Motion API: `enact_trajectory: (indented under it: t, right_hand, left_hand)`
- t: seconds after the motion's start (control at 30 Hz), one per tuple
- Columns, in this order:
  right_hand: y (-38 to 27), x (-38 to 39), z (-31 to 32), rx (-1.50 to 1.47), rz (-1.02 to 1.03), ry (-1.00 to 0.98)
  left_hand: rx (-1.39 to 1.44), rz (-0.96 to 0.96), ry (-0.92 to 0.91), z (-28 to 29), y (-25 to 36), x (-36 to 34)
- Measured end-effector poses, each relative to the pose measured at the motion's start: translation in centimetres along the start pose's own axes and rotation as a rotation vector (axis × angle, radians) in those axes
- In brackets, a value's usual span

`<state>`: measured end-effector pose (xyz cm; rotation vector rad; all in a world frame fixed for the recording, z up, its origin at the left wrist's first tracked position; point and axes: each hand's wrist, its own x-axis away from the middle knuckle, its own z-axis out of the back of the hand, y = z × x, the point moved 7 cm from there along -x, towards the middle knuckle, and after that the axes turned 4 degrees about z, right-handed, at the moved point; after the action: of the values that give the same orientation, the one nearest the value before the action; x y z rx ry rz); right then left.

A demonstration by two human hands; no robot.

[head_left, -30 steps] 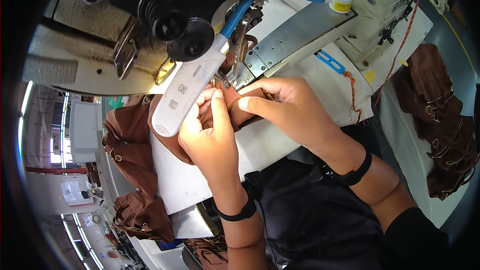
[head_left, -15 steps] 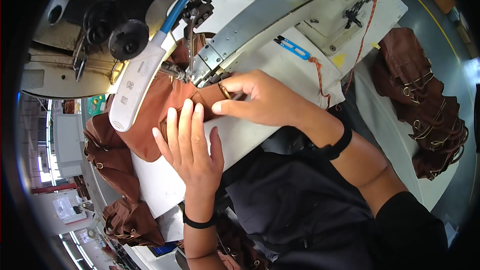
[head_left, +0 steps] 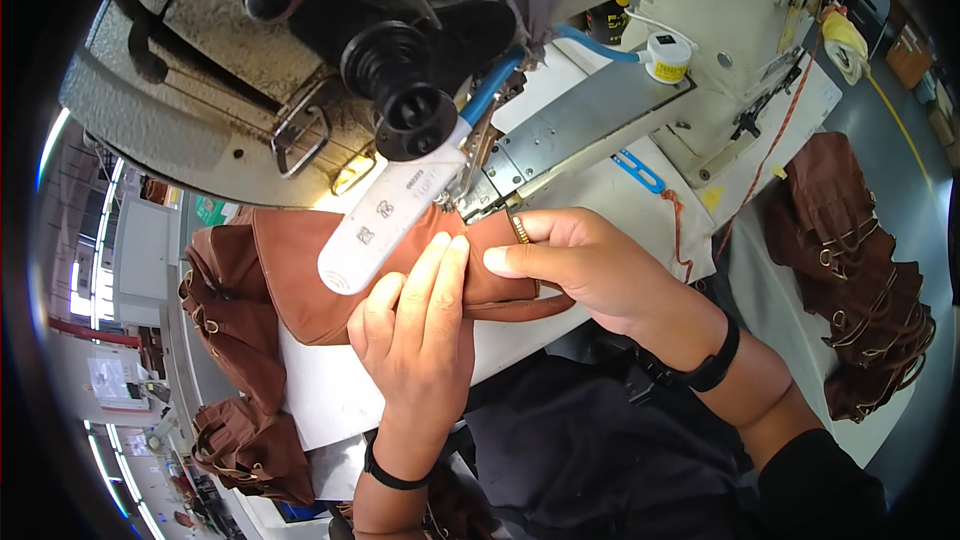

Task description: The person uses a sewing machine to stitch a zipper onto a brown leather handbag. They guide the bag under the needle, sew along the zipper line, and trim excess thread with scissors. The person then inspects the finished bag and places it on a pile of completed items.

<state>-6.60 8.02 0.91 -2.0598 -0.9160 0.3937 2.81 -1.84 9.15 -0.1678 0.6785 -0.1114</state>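
A brown leather bag (head_left: 295, 275) lies on the white table beneath the head of a sewing machine (head_left: 215, 65). My left hand (head_left: 415, 325) rests on its front, fingers stretched out and fingertips near the seam by the needle area. My right hand (head_left: 600, 270) pinches the bag's right end between thumb and fingers, beside a strip of brass zipper teeth (head_left: 521, 230). Below that hand a leather strap or rolled edge (head_left: 525, 310) sticks out. A white lamp (head_left: 385, 225) on a blue flexible neck covers part of the needle and the leather.
Blue thread snips (head_left: 637, 172) on an orange cord lie right of the steel machine arm (head_left: 570, 125). More brown bags with brass rings are heaped at the right (head_left: 850, 290) and hang at the left (head_left: 235, 330). The white tabletop (head_left: 330, 380) ends close to my lap.
My view has shifted, so the machine head shows larger. The left fingers now lie closer together, farther onto the leather. More of the bag's right end and a strap show under my right hand.
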Motion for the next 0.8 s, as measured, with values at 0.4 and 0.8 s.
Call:
enact_trajectory:
  t: [0.4, 0.8]
  right_hand:
    - [-1.1, -0.7, 0.3, 0.031, -0.004, 0.093]
    - [-4.3, -0.4, 0.5, 0.692, 0.324, 0.32]
  left_hand:
    - [0.17, 0.065, -0.083, -0.8, -1.0, -1.5]
    - [0.145, 0.042, -0.011, -1.0, -1.1, -1.3]
